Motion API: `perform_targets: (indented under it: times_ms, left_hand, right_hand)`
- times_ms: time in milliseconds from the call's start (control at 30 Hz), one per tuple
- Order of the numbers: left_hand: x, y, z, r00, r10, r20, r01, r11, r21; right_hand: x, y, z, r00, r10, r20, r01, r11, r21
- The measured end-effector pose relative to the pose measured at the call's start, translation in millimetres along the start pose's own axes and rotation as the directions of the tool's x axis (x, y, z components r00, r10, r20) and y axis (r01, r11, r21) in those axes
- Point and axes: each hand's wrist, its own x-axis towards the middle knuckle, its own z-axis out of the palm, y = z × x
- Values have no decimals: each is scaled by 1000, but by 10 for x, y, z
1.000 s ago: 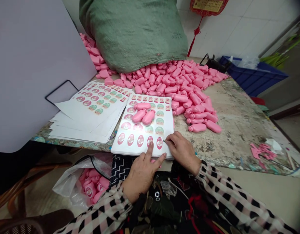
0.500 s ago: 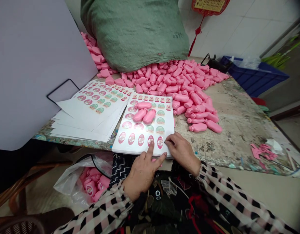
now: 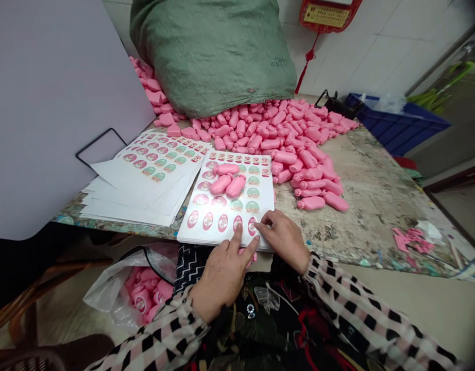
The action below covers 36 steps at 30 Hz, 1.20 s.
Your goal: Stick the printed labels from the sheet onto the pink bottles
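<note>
My left hand (image 3: 221, 275) rests at the sheet's front edge, its index finger and thumb stretched onto the paper. A small pink plastic bottle (image 3: 252, 256) pokes out beneath that thumb, held by curled fingers that are mostly hidden. My right hand (image 3: 284, 238) pinches at the right edge of the last pink oval sticker (image 3: 252, 224) in the bottom row. Both hands work over a stack of sticker sheets (image 3: 216, 235) printed with pink and green labels. Three pink bottles (image 3: 235, 186) lie on top of the sheet.
Behind the sheets, a large heap of pink bottles (image 3: 270, 143) spills from a green sack (image 3: 214, 56). More sticker sheets (image 3: 133, 193) lie at left. Below the worn table (image 3: 371, 206) is a clear bag (image 3: 114, 299) of labelled bottles. A blue crate (image 3: 400, 126) stands back right.
My right fingertips have shifted slightly left over the last oval sticker's edge. More of the bottle beneath my left thumb shows. The view has tilted a little.
</note>
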Motion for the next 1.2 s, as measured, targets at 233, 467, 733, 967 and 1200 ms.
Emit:
perform_targets:
  times_ms: [233, 467, 733, 967, 1200]
  left_hand:
    - [87, 82, -82, 998, -30, 62, 35, 996, -83]
    - [116, 141, -84, 993, -86, 81, 91, 995, -52]
    - [124, 148, -88, 992, -95, 89, 96, 995, -11]
    - [111, 128, -53, 996, -81, 44, 81, 997, 3]
    - [88, 127, -10, 996, -87, 13, 88, 994, -62]
  right_hand:
    - [31, -22, -50, 997, 40, 59, -39, 999, -21]
    - [63, -26, -50, 997, 43, 66, -41, 999, -33]
    - [106, -108, -122, 997, 38, 70, -31, 995, -97]
    - [129, -217, -232, 998, -47, 44, 55, 978, -199]
    - [120, -175, -393, 998, -61, -25, 59, 996, -69]
